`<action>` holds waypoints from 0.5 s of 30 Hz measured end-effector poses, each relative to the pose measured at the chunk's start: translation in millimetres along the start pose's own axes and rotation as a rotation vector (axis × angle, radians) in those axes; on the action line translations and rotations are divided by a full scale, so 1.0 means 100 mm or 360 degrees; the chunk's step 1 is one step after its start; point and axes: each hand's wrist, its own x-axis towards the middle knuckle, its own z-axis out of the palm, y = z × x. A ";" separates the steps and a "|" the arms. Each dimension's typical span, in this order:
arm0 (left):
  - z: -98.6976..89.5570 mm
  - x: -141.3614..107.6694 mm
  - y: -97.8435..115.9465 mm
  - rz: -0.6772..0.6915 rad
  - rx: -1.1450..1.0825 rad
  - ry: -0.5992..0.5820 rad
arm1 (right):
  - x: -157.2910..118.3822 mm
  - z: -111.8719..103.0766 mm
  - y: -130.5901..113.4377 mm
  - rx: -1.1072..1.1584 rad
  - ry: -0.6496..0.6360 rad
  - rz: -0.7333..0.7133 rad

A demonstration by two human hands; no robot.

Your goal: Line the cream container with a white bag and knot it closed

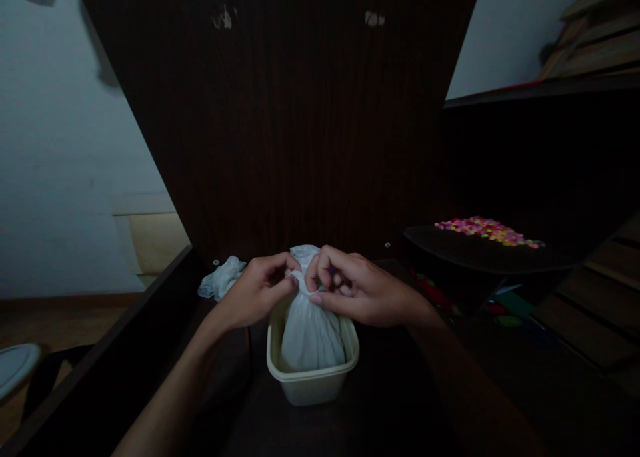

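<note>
A white plastic bag (314, 337) sits inside a cream rectangular tub (314, 387), its top gathered and twisted into a neck. On the left side of that neck, my left hand (257, 287) pinches the plastic between thumb and finger. My right hand (357, 287) grips the neck from the other side, fingers curled and thumb pressed against it. A loose end of the bag stands up above the fingers. What the bag contains is hidden.
Crumpled clear plastic (223, 277) lies left of the tub. A dark wooden panel (300, 130) rises behind. At right, a dark shelf (450, 247) bears a heap of small pink and yellow pieces (487, 230). A dark board edge (125, 337) runs along the left.
</note>
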 end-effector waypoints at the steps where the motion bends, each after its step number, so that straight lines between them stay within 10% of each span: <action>1: 0.01 0.00 0.00 -0.0025 -0.0016 0.0016 | -0.01 0.00 -0.02 -0.0023 0.0026 0.0039; 15: 0.04 -0.03 0.19 -0.0287 0.0084 0.0089 | 0.03 0.22 -0.10 -0.1006 0.0153 0.0004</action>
